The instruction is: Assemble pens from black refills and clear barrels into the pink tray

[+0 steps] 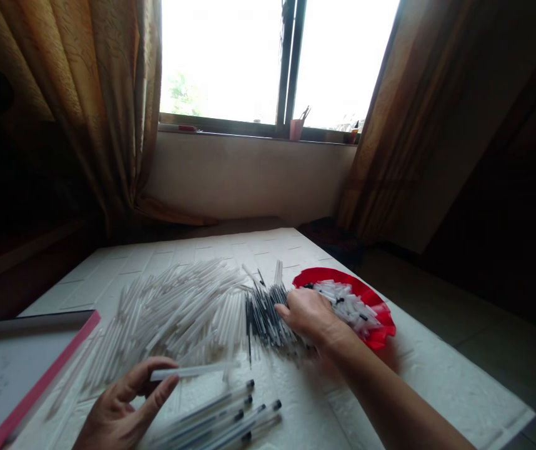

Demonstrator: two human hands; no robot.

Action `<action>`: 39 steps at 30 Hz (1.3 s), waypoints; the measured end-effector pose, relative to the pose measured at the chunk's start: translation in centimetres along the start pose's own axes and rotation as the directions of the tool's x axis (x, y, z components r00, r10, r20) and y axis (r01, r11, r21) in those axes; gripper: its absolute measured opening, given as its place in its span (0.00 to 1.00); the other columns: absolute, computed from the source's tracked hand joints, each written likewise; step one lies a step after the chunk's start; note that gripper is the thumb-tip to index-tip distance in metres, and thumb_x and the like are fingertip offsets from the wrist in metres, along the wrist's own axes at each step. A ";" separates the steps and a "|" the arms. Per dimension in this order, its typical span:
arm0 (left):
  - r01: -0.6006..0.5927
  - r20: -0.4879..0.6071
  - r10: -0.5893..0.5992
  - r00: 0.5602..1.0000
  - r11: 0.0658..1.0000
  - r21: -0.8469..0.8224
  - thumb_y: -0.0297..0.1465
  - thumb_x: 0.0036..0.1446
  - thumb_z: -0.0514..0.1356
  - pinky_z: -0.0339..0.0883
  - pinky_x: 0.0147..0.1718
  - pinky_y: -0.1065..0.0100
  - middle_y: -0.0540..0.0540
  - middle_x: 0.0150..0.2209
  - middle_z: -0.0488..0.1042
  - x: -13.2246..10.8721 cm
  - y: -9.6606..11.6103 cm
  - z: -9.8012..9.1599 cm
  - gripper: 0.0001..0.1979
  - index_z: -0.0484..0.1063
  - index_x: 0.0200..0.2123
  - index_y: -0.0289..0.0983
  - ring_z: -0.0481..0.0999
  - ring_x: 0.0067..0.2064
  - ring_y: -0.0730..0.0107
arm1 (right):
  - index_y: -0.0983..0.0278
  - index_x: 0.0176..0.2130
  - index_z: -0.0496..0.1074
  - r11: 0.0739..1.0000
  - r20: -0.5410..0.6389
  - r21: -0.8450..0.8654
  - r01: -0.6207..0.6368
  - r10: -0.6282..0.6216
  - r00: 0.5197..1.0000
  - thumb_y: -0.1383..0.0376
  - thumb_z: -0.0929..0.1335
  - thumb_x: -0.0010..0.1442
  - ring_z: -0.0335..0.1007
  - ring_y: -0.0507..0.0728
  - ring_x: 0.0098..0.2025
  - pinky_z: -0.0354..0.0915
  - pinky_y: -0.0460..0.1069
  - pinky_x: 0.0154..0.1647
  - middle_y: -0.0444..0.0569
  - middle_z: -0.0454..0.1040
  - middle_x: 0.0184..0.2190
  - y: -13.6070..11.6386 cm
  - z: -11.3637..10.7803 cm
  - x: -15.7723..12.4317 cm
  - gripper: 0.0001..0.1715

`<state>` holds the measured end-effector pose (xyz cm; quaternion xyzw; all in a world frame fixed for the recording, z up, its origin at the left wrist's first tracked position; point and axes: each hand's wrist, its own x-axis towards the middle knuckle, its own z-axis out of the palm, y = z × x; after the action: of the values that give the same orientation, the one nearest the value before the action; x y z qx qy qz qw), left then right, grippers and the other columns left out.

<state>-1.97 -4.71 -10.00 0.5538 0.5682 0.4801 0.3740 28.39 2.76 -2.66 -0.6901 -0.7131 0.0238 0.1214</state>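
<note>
My left hand [125, 403] pinches one clear pen barrel [193, 372] level above the white table [436, 381], near its front edge. Behind it lies a big heap of clear pen barrels [178, 312]. My right hand [308, 315] reaches into a pile of black ink refills [263, 312] at the table's middle, fingers curled on them. Just right of that hand sits a red dish [380, 303] filled with small clear caps [350, 306]. Several assembled pens [230, 419] lie in a row at the front, between my two arms.
A pink-edged white board [15, 369] covers the table's left front corner. Behind the table are a wall, brown curtains [109, 106] on both sides and a bright window with a pink cup [296, 129] on its sill. The floor drops away on the right.
</note>
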 end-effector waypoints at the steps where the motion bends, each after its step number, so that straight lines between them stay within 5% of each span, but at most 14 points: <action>1: 0.017 0.002 -0.017 1.000 0.999 -0.045 0.55 0.45 0.69 0.69 0.20 0.75 0.52 0.26 0.79 -0.1 0.2 0.0 0.23 0.78 0.35 0.42 0.77 0.25 0.67 | 0.65 0.27 0.80 1.000 0.007 -0.018 -0.012 0.012 1.000 0.61 0.69 0.61 0.79 0.64 0.32 0.65 0.52 0.31 0.60 0.81 0.28 0.1 -0.2 -0.3 0.15; 5: 0.018 -0.056 -0.030 0.998 0.980 -0.196 0.54 0.46 0.70 0.71 0.26 0.75 0.53 0.30 0.80 0.0 1.1 -0.4 0.23 0.76 0.36 0.42 0.73 0.25 0.72 | 0.62 0.29 0.79 0.999 0.016 -0.048 0.002 -0.001 1.000 0.58 0.66 0.65 0.78 0.63 0.34 0.62 0.51 0.31 0.56 0.82 0.31 0.0 -0.9 -2.1 0.19; 8: 0.060 -0.091 -0.093 0.992 0.948 -0.312 0.56 0.49 0.67 0.73 0.28 0.71 0.48 0.34 0.83 0.3 1.6 -0.7 0.24 0.73 0.37 0.42 0.77 0.29 0.67 | 0.61 0.28 0.78 0.998 0.007 -0.008 0.059 -0.059 0.998 0.59 0.66 0.66 0.76 0.59 0.31 0.59 0.49 0.29 0.50 0.81 0.27 -0.4 -1.0 -3.7 0.18; 12: 0.118 0.093 -0.090 0.992 0.920 -0.373 0.57 0.50 0.66 0.68 0.24 0.73 0.55 0.19 0.71 -0.1 1.6 -0.5 0.25 0.72 0.34 0.40 0.69 0.21 0.73 | 0.61 0.30 0.78 0.944 -0.006 0.250 0.217 -0.223 0.975 0.63 0.66 0.65 0.74 0.56 0.28 0.59 0.48 0.30 0.47 0.79 0.25 -1.6 -1.0 -5.6 0.14; 16: 0.164 0.309 -0.068 0.949 0.940 -0.298 0.55 0.52 0.66 0.52 0.19 0.79 0.59 0.17 0.60 -1.0 0.6 0.3 0.24 0.73 0.37 0.40 0.56 0.19 0.80 | 0.62 0.46 0.78 0.761 -0.007 0.567 0.316 -0.379 0.925 0.63 0.67 0.63 0.72 0.53 0.26 0.62 0.46 0.29 0.46 0.81 0.30 -4.1 -0.6 -6.9 0.14; 19: 0.017 0.492 0.066 0.868 0.987 -0.161 0.52 0.59 0.62 0.55 0.21 0.77 0.57 0.21 0.60 -1.4 0.5 0.6 0.20 0.73 0.34 0.40 0.57 0.21 0.78 | 0.62 0.56 0.73 0.617 -0.046 0.694 0.372 -0.478 0.877 0.63 0.69 0.60 0.72 0.52 0.26 0.65 0.45 0.31 0.47 0.81 0.35 -6.0 0.7 -7.5 0.24; 23: -0.306 0.506 0.235 0.830 0.950 0.059 0.49 0.62 0.59 0.61 0.26 0.75 0.53 0.25 0.67 -1.2 1.2 0.2 0.19 0.71 0.30 0.39 0.66 0.26 0.73 | 0.62 0.37 0.81 0.559 -0.068 0.696 0.451 -0.574 0.816 0.64 0.69 0.60 0.72 0.52 0.28 0.63 0.45 0.32 0.48 0.79 0.29 -7.0 2.2 -7.3 0.10; 26: -0.435 0.512 0.273 0.814 0.872 0.226 0.44 0.64 0.58 0.63 0.27 0.76 0.53 0.27 0.73 -1.0 1.3 -0.3 0.14 0.72 0.34 0.41 0.73 0.28 0.72 | 0.65 0.29 0.79 0.609 -0.044 0.709 0.356 -0.465 0.884 0.64 0.67 0.60 0.70 0.52 0.27 0.60 0.45 0.29 0.47 0.76 0.24 -6.3 2.2 -6.8 0.13; 29: -0.561 0.485 0.369 0.793 0.752 0.346 0.39 0.69 0.54 0.66 0.29 0.76 0.53 0.29 0.77 -0.9 1.1 -0.7 0.12 0.72 0.35 0.42 0.78 0.30 0.72 | 0.67 0.31 0.77 0.582 0.123 0.803 0.127 -0.371 0.921 0.64 0.65 0.61 0.68 0.51 0.25 0.60 0.44 0.26 0.47 0.75 0.24 -5.2 1.7 -6.6 0.13; 32: -0.676 0.482 0.482 0.732 0.603 0.424 0.39 0.71 0.51 0.69 0.30 0.75 0.52 0.31 0.79 -1.0 1.1 -0.7 0.12 0.73 0.40 0.44 0.80 0.31 0.69 | 0.67 0.33 0.77 0.559 0.312 0.829 -0.016 -0.438 0.843 0.65 0.65 0.60 0.65 0.50 0.24 0.59 0.42 0.23 0.45 0.75 0.25 -4.6 1.4 -6.8 0.12; 35: -0.760 0.493 0.584 0.645 0.420 0.497 0.39 0.72 0.49 0.70 0.26 0.73 0.52 0.30 0.78 -1.2 1.5 -0.6 0.13 0.73 0.44 0.44 0.80 0.27 0.69 | 0.66 0.28 0.75 0.606 0.398 0.796 0.000 -0.523 0.754 0.65 0.66 0.61 0.61 0.48 0.22 0.56 0.41 0.21 0.43 0.72 0.22 -4.6 1.6 -7.0 0.13; 39: -0.805 0.513 0.685 0.518 0.186 0.564 0.37 0.74 0.45 0.69 0.23 0.71 0.51 0.28 0.79 -1.4 2.3 -0.6 0.16 0.72 0.46 0.42 0.80 0.25 0.68 | 0.66 0.25 0.72 0.648 0.433 0.761 0.036 -0.548 0.716 0.63 0.65 0.64 0.61 0.47 0.21 0.56 0.40 0.23 0.41 0.70 0.20 -4.3 1.3 -6.9 0.18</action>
<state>-1.75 -6.37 -7.83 0.8901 0.3382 0.2746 -0.1341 24.04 -4.12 -4.02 -0.4044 -0.7526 0.5027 0.1313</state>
